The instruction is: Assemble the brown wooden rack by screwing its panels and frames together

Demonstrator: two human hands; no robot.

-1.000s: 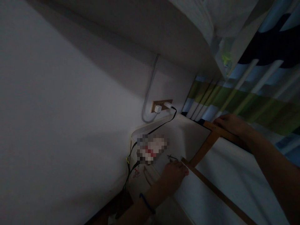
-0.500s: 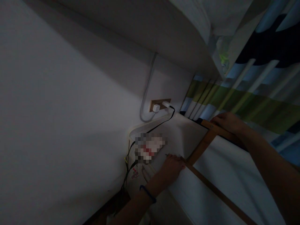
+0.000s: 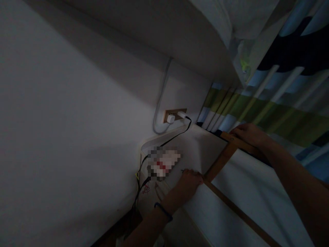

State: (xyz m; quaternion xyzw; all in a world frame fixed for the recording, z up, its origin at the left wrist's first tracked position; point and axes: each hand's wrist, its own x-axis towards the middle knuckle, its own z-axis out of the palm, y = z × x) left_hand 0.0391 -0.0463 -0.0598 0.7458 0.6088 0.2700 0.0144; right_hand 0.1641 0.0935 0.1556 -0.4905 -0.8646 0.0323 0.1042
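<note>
A brown wooden frame (image 3: 222,161), made of flat bars joined at right angles, spans the white surface on the right. My left hand (image 3: 189,185) is closed on the frame's near bar, close to the joint with the cross bar. A thin dark tip pokes out past its fingers; I cannot make out what it is. My right hand (image 3: 248,133) has its fingers curled over the far bar beside the curtain. A blue band (image 3: 163,212) circles my left wrist. Left of that hand lies a pixelated pale object with red on it (image 3: 164,166).
A wall socket (image 3: 175,115) holds two white plugs. A black cord (image 3: 174,137) runs from it across the white top, and a grey cable (image 3: 160,96) hangs from above. A shelf (image 3: 167,27) juts out overhead. Striped curtains (image 3: 282,113) hang at the right.
Both hands keep their places on the wooden frame. The view has shifted very slightly, and my left forearm sits a touch further right.
</note>
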